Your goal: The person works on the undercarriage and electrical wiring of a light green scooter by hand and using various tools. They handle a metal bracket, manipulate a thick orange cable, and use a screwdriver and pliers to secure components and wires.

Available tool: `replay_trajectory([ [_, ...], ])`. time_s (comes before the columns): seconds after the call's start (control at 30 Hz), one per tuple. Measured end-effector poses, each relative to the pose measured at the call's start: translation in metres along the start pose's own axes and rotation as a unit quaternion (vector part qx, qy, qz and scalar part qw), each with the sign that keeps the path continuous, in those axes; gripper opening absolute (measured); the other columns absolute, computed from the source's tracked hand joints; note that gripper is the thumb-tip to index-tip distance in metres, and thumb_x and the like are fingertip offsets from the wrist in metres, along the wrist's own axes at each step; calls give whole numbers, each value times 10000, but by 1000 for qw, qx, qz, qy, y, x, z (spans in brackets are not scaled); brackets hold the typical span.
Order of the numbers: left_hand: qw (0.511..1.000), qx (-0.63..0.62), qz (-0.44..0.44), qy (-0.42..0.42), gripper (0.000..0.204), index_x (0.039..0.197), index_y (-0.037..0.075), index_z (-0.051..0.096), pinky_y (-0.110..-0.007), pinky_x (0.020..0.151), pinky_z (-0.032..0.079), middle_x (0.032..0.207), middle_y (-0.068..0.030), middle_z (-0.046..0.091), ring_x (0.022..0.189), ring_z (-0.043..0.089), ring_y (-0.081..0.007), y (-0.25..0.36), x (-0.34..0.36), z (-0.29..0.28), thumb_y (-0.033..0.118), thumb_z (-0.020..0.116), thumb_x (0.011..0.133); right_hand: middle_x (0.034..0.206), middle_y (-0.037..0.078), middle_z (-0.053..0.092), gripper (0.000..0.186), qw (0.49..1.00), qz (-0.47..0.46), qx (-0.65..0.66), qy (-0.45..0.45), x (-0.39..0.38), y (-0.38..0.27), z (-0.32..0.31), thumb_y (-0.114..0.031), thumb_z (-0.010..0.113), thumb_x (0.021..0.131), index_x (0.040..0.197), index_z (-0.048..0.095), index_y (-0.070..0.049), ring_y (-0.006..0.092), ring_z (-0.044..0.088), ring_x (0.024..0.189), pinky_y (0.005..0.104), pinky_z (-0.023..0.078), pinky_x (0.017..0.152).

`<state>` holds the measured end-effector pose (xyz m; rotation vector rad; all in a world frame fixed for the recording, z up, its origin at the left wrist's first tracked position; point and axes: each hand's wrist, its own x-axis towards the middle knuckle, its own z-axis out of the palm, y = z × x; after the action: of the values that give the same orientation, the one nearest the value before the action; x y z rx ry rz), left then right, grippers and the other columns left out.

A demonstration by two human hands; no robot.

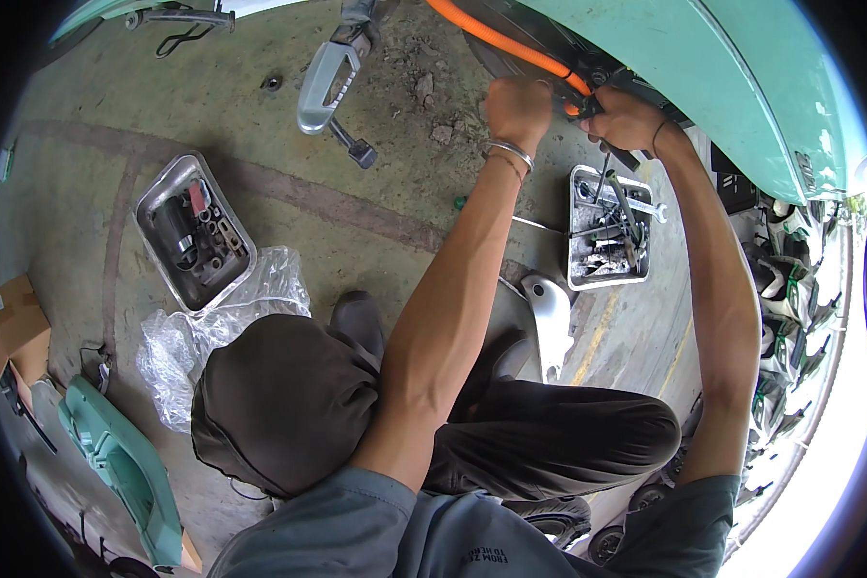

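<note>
At the top, both arms reach to the underside of a mint-green vehicle body (732, 87). My left hand (518, 114) is closed in a fist beside an orange cable sleeve (506, 39); what it grips is hidden. Close by on the right, my right hand (628, 123) has its fingers bent together at the sleeve's end, around dark parts too small to name. A thin metal shaft (603, 175) shows below this hand, above a tool tray (573, 265). In that tray lie an open-end wrench (641, 205) and several other tools.
A second metal tray (178, 289) with sockets stands left on bubble wrap (164, 371). A silver handle-shaped part (318, 91) and a silver cover (549, 323) lie on the floor. Far left are a green panel (125, 467) and a cardboard box (17, 323).
</note>
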<state>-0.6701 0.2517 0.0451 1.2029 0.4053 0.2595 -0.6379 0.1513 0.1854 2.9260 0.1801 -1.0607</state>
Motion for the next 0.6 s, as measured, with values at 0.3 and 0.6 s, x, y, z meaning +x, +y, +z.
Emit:
replay_trajectory([
  [0.3, 981, -127, -143, -38, 220, 713, -79, 659, -415, 639, 449, 702, -225, 657, 619, 603, -280, 24, -9, -9, 109, 647, 827, 743, 108, 659, 249, 994, 54, -95, -4, -8, -31, -9, -177, 640, 902, 1030, 582, 28, 203, 640, 672, 361, 495, 618],
  [0.6, 978, -131, -158, -43, 179, 701, -95, 640, -385, 589, 400, 635, -170, 620, 605, 448, -148, 35, -11, -17, 55, 637, 799, 716, 100, 636, 303, 997, 24, -74, -3, -5, -30, -8, -231, 677, 878, 1009, 584, 25, 193, 629, 618, 347, 491, 529],
])
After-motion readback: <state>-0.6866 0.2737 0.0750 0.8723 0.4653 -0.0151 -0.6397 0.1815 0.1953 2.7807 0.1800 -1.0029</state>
